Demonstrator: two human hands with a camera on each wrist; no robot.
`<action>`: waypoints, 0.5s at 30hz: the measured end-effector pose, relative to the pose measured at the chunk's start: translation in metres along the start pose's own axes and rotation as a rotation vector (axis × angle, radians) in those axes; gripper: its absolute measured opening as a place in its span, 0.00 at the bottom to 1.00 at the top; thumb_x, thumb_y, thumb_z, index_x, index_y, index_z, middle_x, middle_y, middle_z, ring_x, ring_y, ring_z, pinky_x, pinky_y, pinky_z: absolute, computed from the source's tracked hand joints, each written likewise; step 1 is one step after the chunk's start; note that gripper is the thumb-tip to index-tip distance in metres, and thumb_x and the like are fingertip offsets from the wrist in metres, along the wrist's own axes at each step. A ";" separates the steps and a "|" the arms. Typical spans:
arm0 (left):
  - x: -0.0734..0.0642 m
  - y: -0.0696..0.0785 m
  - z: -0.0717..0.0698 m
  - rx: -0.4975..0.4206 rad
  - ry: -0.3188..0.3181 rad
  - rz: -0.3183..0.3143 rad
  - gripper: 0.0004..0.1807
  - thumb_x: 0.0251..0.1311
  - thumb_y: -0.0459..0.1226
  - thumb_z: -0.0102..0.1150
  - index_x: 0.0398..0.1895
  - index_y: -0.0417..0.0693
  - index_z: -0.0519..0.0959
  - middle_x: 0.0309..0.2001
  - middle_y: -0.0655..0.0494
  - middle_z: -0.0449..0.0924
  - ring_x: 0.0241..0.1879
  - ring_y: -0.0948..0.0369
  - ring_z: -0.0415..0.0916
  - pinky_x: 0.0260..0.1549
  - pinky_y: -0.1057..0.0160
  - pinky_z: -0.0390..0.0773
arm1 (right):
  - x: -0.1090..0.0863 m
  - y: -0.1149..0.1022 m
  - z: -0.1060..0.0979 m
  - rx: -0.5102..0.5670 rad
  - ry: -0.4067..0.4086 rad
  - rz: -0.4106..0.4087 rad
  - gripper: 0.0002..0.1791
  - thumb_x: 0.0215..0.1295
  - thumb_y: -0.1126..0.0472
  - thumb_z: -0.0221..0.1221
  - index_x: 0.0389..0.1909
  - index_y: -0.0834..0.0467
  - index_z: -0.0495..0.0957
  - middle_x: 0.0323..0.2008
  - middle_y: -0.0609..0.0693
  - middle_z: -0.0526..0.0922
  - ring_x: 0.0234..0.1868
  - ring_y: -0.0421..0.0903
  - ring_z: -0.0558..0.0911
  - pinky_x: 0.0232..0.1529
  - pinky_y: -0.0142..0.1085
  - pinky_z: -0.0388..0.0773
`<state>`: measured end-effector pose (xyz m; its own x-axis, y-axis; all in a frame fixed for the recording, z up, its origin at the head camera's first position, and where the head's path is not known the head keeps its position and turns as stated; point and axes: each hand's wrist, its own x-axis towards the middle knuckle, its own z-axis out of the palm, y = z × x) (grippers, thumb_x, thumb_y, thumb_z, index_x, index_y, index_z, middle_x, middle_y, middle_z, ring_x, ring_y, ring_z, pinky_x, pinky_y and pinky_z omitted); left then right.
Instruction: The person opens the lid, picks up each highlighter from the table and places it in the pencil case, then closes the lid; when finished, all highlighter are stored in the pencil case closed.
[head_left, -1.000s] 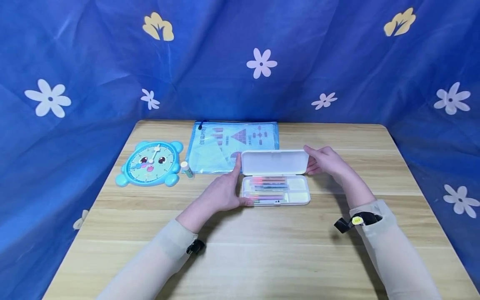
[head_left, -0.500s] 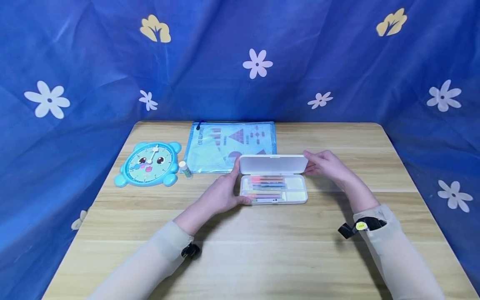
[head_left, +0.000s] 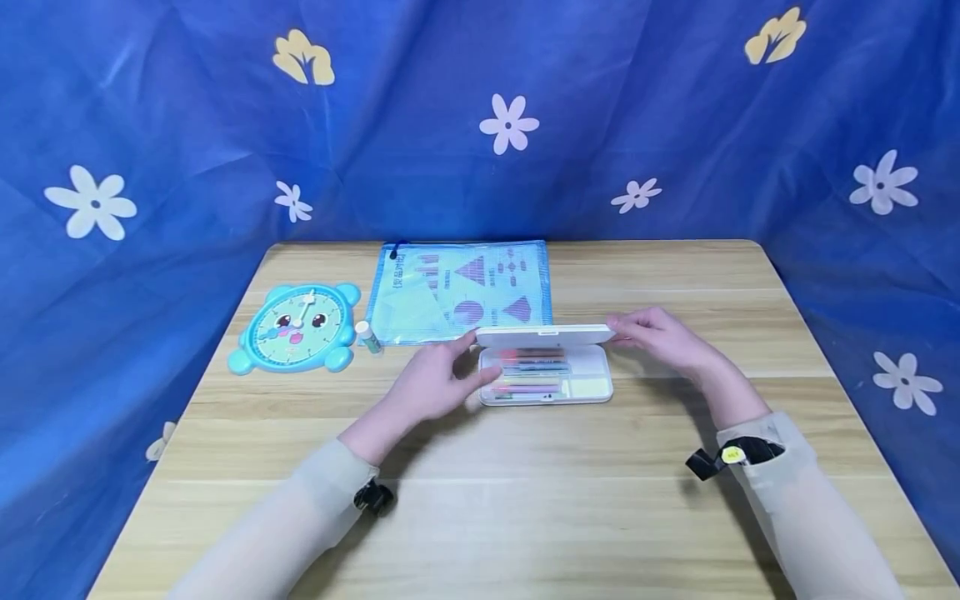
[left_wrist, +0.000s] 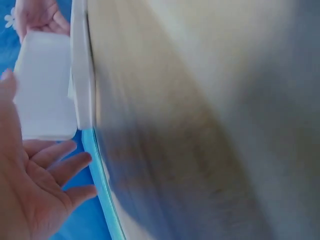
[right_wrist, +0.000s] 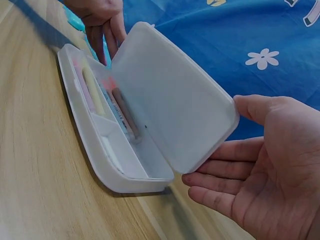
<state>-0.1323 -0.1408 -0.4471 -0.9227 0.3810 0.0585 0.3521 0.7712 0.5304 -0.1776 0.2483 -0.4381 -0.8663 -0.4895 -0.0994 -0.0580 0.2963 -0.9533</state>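
Note:
A white pencil case (head_left: 592, 375) lies on the table, its lid (head_left: 543, 337) tilted partway over the tray. Several pens and markers (right_wrist: 120, 107) in pink, yellow, brown and other colours lie in the tray's compartments. My right hand (head_left: 656, 337) holds the lid by its right end, thumb on the edge and fingers behind it in the right wrist view. At the case's left end is my left hand (head_left: 435, 379), fingertips right at the lid's corner. Its fingers are loosely spread and the thumb stands apart, over the tray's left end in the head view.
A blue mesh zip pouch (head_left: 468, 292) with printed paper lies behind the case. Left of it are a glue stick (head_left: 368, 337) and a blue toy clock (head_left: 300, 327). A blue flowered cloth (head_left: 420, 125) hangs behind the wooden table (head_left: 540, 517).
The lid has tipped forward and down toward the tray, my right hand moving with it. My left thumb has lifted off the tray's front left corner.

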 end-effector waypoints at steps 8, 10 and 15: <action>0.013 -0.004 -0.009 -0.062 -0.009 0.057 0.37 0.82 0.61 0.38 0.69 0.43 0.80 0.57 0.41 0.86 0.59 0.47 0.83 0.64 0.46 0.77 | -0.007 -0.001 -0.001 -0.077 -0.032 -0.007 0.24 0.84 0.56 0.53 0.66 0.72 0.77 0.69 0.67 0.76 0.70 0.63 0.75 0.71 0.54 0.69; 0.014 -0.003 -0.010 -0.055 -0.027 0.060 0.36 0.83 0.61 0.37 0.68 0.44 0.81 0.59 0.43 0.85 0.62 0.46 0.81 0.65 0.47 0.76 | -0.008 -0.001 -0.002 -0.102 -0.033 -0.004 0.24 0.83 0.55 0.55 0.66 0.70 0.78 0.70 0.64 0.76 0.72 0.61 0.74 0.72 0.55 0.68; 0.014 -0.003 -0.012 -0.052 -0.065 0.080 0.37 0.83 0.61 0.37 0.71 0.44 0.79 0.63 0.44 0.83 0.62 0.47 0.81 0.66 0.46 0.75 | -0.008 0.001 -0.003 -0.156 -0.046 -0.002 0.25 0.80 0.51 0.59 0.67 0.64 0.80 0.68 0.58 0.79 0.73 0.59 0.72 0.74 0.60 0.62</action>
<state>-0.1485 -0.1440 -0.4377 -0.8793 0.4738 0.0487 0.4143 0.7103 0.5691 -0.1723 0.2554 -0.4377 -0.8428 -0.5260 -0.1141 -0.1388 0.4172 -0.8981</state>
